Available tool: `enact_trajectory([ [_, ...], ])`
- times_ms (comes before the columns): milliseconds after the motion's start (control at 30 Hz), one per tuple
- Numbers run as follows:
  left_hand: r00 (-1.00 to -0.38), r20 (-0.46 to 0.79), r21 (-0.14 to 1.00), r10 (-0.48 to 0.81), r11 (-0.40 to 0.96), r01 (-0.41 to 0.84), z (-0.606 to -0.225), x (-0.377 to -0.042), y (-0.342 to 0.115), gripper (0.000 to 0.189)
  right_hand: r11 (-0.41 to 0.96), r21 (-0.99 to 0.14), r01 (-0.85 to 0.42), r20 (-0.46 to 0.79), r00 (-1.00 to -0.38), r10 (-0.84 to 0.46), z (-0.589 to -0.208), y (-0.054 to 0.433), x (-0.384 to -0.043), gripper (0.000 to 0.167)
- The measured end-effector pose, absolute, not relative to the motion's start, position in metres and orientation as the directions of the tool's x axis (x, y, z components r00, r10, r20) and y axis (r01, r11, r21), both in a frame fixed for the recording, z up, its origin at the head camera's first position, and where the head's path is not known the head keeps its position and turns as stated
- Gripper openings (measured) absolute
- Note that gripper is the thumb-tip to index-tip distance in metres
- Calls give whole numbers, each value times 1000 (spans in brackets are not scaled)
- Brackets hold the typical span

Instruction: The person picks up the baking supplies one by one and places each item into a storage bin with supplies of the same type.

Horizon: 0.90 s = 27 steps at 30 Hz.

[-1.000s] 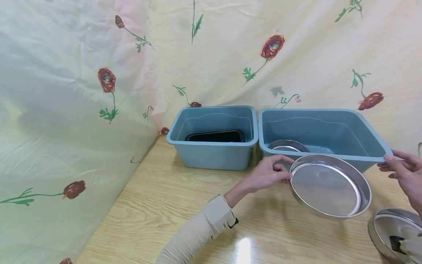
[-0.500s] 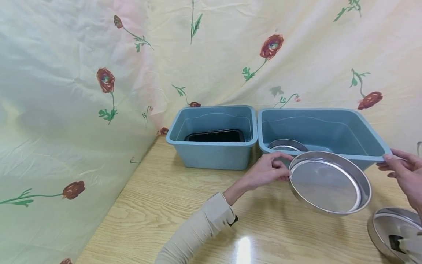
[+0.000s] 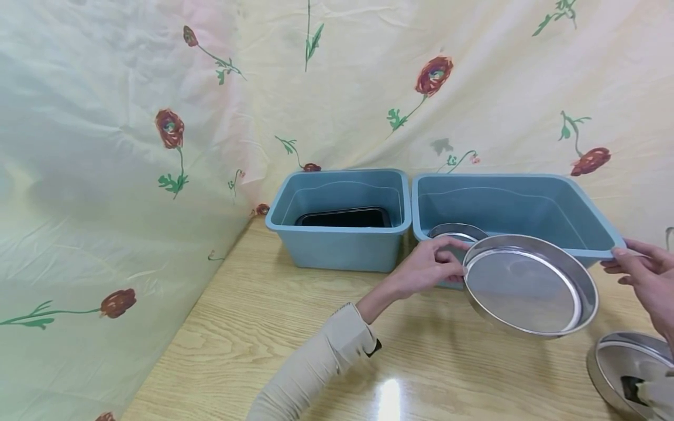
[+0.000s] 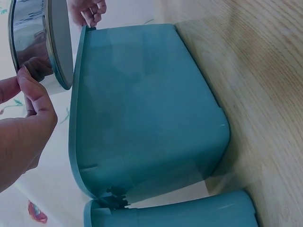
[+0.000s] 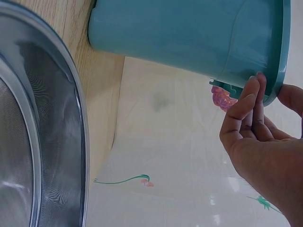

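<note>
My left hand point(image 3: 427, 270) pinches the left rim of a round metal sieve point(image 3: 526, 292), thumb and fingers at its edge. The sieve is tilted, its inside facing up toward me, in front of the right blue bin point(image 3: 505, 202) and overlapping its front rim. In the left wrist view the sieve point(image 4: 35, 38) appears side-on beside the bin's rim. My right hand point(image 3: 645, 275) pinches the front right corner of that bin's rim, thumb on one side and fingers on the other in the right wrist view. Another round metal sieve point(image 3: 460, 231) lies inside this bin, partly hidden.
A left blue bin point(image 3: 342, 248) stands beside the right one, with a black tray point(image 3: 344, 218) inside. At the table's lower right lies another metal sieve point(image 3: 605, 365), partly covered by my right sleeve. Flowered cloth point(image 3: 337, 105) hangs behind and along the left.
The sieve in my left hand has risen slightly toward the right bin's rim and shifted a little right. My right hand keeps its place on the bin's corner.
</note>
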<state>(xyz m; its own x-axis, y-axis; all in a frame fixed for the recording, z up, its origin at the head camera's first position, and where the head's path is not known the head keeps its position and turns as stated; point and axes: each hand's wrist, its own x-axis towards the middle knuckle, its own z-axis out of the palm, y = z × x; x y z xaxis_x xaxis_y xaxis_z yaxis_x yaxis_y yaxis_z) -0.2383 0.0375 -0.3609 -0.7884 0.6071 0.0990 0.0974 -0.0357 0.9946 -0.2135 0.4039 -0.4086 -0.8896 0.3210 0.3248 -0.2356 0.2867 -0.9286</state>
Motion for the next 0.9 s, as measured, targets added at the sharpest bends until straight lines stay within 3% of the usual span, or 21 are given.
enact_trajectory([
  [600,-796,137,986,589,-2,168,-353,-245,37,35,212,-938,-273,325,-904,278,-404,405,-213,48],
  [700,-807,139,987,573,-10,163,-351,-247,37,35,151,-944,-295,326,-907,266,-404,406,-213,48],
  [900,-843,131,988,522,5,156,-349,-251,37,36,190,-941,-278,322,-909,266,-403,405,-212,49],
])
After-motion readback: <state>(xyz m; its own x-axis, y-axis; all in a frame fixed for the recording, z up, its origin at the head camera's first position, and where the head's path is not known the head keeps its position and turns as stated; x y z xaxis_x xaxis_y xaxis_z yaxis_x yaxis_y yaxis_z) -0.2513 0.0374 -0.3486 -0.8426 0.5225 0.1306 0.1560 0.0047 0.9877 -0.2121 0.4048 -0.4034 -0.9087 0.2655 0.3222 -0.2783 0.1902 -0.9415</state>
